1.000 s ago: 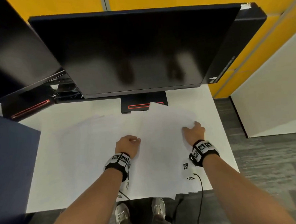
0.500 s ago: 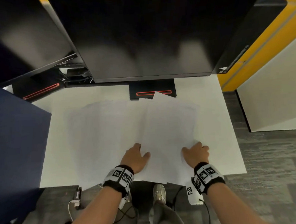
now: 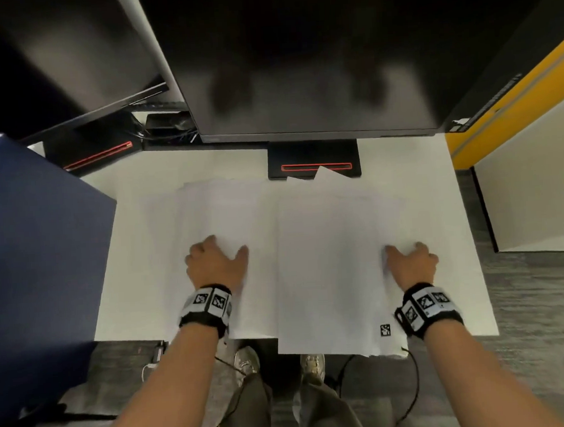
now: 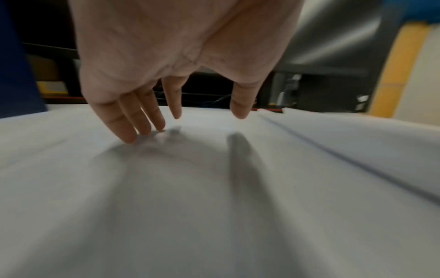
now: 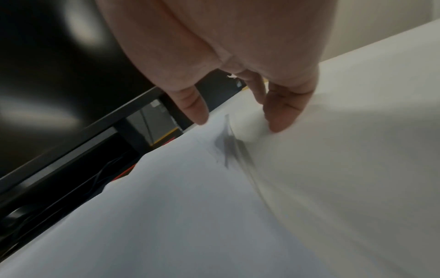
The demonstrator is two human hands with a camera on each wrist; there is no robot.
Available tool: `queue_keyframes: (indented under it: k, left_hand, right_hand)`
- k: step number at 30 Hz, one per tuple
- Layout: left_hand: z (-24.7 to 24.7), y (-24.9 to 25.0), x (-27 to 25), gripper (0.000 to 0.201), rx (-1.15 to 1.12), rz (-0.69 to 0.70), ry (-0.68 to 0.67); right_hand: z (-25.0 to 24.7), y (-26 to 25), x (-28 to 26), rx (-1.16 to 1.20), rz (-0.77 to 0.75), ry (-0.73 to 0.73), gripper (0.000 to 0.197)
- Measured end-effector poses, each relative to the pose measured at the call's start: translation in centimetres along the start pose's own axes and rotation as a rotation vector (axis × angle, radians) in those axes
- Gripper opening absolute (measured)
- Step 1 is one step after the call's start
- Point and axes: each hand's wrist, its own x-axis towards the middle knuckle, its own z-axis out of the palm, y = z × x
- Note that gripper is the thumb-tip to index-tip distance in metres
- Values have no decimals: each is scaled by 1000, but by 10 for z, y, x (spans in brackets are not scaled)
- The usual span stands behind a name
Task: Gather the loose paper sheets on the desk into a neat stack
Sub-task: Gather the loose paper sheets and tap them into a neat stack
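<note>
Both hands are relaxed, grasping nothing: left hand and right hand fingertips touch the paper sheets.

Person, seen from the head camera: both forearms bare, no sleeves. Left hand and right hand bare, no rings or gloves seen. Each wrist carries a black wristband with white panels printed with square black-and-white fiducial markers; a thin black cable hangs below the right one. Dark olive trousers, light worn sneakers.
</note>
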Motion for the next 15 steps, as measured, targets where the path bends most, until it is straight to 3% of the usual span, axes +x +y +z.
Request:
queue_keyframes:
  k: [2,8,11,13,15]
  left_hand:
    - [-4,5,15,86,27,-41,-27]
    - [23,44,9,69,-265,26,-270]
    - [22,51,3,57,-377,64,-264]
    - [10,40,5,47,-379,66,-212]
    - [0,19,4,45,-223,66,-213]
  right_hand:
    - [5,-17,11,44,-27,-12,89]
    - [43,-60,4,-49,-143,-136,83]
    - [47,-64,3,52,-223,-227,88]
    - [37,-57,5,-4,-226,-148,85]
    - [27,-44,4,-104,-150,-99,80]
